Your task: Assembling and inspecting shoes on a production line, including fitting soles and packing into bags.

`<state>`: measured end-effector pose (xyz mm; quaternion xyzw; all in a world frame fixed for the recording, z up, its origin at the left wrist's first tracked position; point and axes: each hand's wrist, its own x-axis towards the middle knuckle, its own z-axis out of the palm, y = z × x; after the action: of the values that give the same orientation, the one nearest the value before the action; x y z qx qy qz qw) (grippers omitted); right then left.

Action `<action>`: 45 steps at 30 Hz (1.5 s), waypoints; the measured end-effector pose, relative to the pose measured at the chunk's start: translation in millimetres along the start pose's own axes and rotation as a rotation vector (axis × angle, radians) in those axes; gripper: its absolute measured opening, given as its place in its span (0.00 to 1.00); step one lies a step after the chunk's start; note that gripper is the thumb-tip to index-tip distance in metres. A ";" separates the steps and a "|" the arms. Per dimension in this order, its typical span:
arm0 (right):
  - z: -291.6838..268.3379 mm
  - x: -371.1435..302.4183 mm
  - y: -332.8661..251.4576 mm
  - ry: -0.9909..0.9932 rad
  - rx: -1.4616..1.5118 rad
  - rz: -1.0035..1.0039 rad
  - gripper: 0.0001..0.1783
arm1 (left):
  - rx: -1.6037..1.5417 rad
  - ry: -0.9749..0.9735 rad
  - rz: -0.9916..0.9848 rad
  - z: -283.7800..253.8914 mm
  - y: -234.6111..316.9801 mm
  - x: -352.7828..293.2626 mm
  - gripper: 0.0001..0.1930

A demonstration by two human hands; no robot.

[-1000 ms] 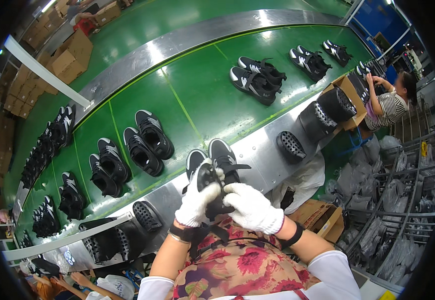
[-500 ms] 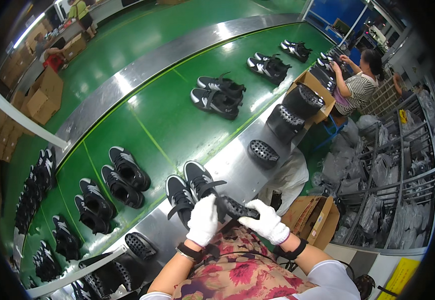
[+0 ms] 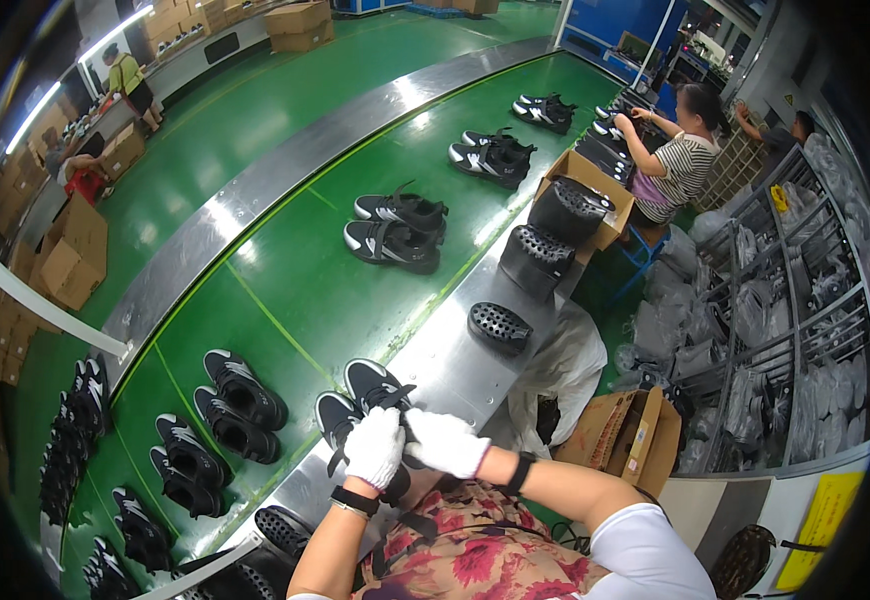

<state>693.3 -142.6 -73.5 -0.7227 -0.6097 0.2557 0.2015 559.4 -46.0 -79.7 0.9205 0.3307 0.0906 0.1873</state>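
Observation:
A pair of black-and-grey sneakers with straps stands right in front of me, toes pointing away. My left hand [image 3: 375, 448], in a white knit glove, is closed on the left sneaker [image 3: 335, 414] near its opening. My right hand [image 3: 445, 443], gloved the same way, reaches across to the right sneaker [image 3: 373, 382], its fingers bent down beside the left hand. What those fingers hold is hidden behind the glove. A black perforated shoe insert [image 3: 500, 326] lies on the metal ledge ahead to the right; another insert [image 3: 283, 528] lies at the near left.
More sneaker pairs [image 3: 240, 405] stand along the green conveyor [image 3: 285, 270]. Stacked inserts [image 3: 535, 258] and an open carton [image 3: 615, 195] stand on the metal ledge [image 3: 455, 375]. A co-worker [image 3: 680, 160] sits beyond them. At right is a rack [image 3: 805, 330] of plastic-wrapped items.
My right hand has moved left to the sneakers, and the black perforated insert it held is out of sight. The left hand has shifted slightly left. The whole view has swung.

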 end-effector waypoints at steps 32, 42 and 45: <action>15.8 40.1 23.2 0.042 1.167 0.441 0.09 | 0.040 0.282 -0.128 24.6 -19.7 -53.5 0.14; 47.9 7.8 21.4 0.027 1.113 0.558 0.09 | -0.013 0.216 -0.322 18.2 -11.4 -50.4 0.15; 28.0 3.9 27.8 -0.126 0.418 0.303 0.23 | -0.082 0.161 -0.383 7.8 -10.0 -52.4 0.17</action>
<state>698.2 -144.3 -112.8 -0.7309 -0.4399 0.4479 0.2675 515.8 -74.8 -93.2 0.8224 0.5093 0.1399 0.2116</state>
